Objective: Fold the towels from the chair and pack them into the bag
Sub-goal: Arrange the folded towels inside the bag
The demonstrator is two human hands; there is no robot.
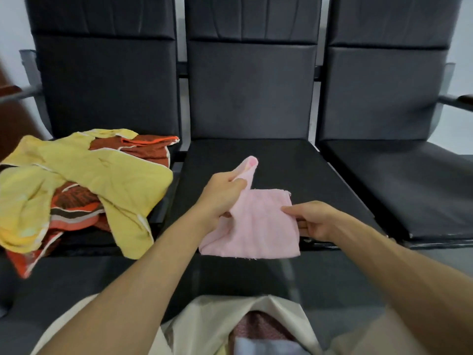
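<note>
Head view: black chairs point(250, 98) line a pale wall point(10, 26).

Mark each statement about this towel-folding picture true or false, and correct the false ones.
1. Both hands grip the same towel. True: the left hand and the right hand both hold the pink towel.
2. The pink towel is held over the left seat. False: it is over the middle seat.
3. A pile of unfolded towels lies on the left seat. True: the yellow and orange pile covers much of the left seat.
4. The bag is zipped shut. False: the cream bag is open at the bottom of the view, with cloth showing inside.
</note>
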